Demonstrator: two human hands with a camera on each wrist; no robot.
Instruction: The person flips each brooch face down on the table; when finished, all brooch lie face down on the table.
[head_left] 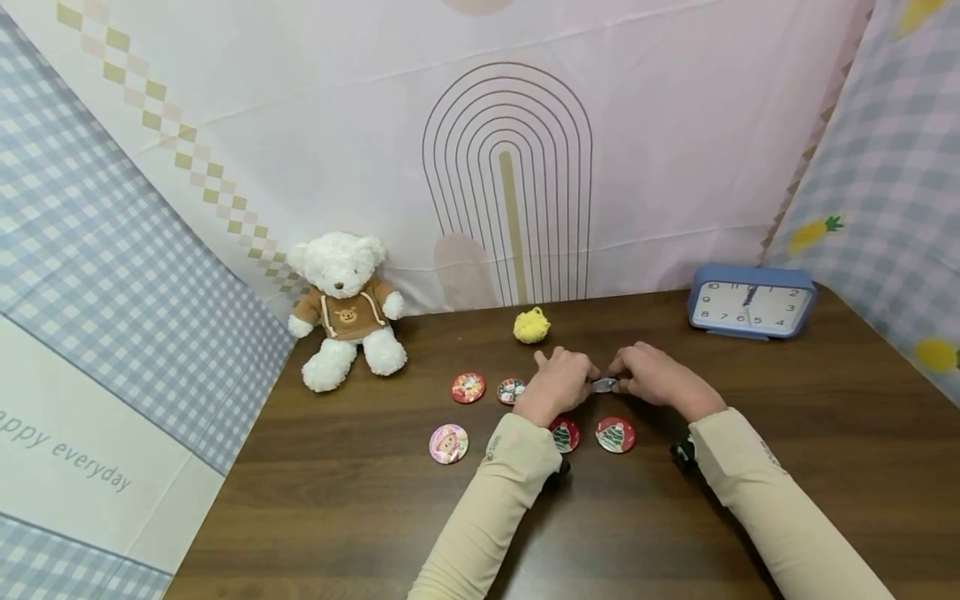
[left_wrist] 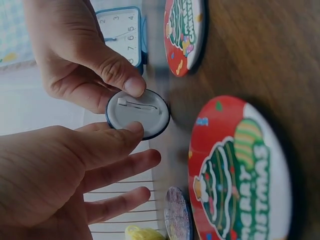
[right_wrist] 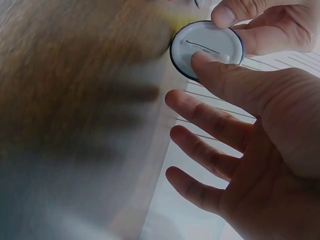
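Observation:
Between my two hands is a round pin badge (head_left: 603, 385), its grey-white back and safety pin facing me in both wrist views. My left hand (head_left: 561, 383) pinches one edge, the thumb lying on the back (left_wrist: 152, 120). At the opposite edge my right hand (head_left: 660, 379) pinches it too, its thumb next to the pin (right_wrist: 207, 46). The badge's front is hidden. Just below the hands lie two red Christmas-tree badges, one (head_left: 616, 435) in full sight and one (head_left: 565, 434) partly behind my left wrist.
A red badge (head_left: 468, 388), a snowman-like badge (head_left: 511, 391) and a pink badge (head_left: 448, 444) lie to the left. Farther back are a yellow fluffy ball (head_left: 532, 326), a white teddy bear (head_left: 348, 317) and a blue clock (head_left: 750, 307). Patterned cloth (head_left: 337, 125) hangs behind the table.

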